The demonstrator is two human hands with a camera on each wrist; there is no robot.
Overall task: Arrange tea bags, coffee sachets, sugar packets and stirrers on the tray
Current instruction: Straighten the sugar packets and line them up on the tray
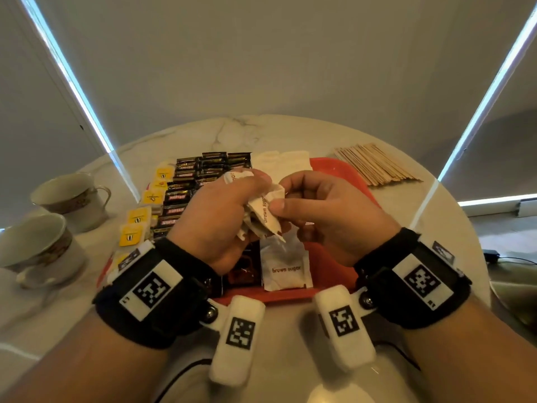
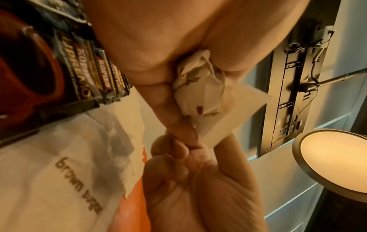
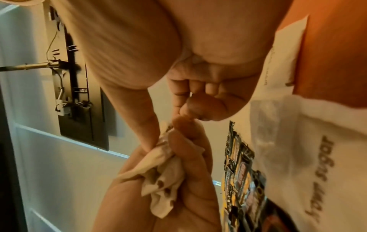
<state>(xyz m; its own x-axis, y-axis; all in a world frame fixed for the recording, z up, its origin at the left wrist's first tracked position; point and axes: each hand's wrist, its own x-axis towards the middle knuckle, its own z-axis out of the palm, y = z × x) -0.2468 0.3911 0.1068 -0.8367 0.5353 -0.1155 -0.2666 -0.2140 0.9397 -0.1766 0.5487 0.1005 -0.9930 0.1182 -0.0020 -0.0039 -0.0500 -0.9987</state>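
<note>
My left hand (image 1: 232,205) grips a crumpled bunch of white brown sugar packets (image 1: 263,216) above the orange tray (image 1: 334,170). With thumb and forefinger, my right hand (image 1: 283,194) pinches one packet at the bunch's right edge. The left wrist view shows the bunch (image 2: 198,87) squeezed between palm and fingers. One flat brown sugar packet (image 1: 286,266) lies near the tray's front, and more white packets (image 1: 284,162) sit at its back. Dark coffee sachets (image 1: 203,173) fill rows on the tray's left half. Yellow tea bags (image 1: 136,219) run down its left edge. Wooden stirrers (image 1: 377,165) lie on the table, right of the tray.
Two teacups (image 1: 72,196) (image 1: 37,245) stand on the round marble table (image 1: 255,129), left of the tray. A cable and a small dark object (image 1: 491,254) lie off the table's right edge. A round lamp (image 2: 333,160) shows in the left wrist view.
</note>
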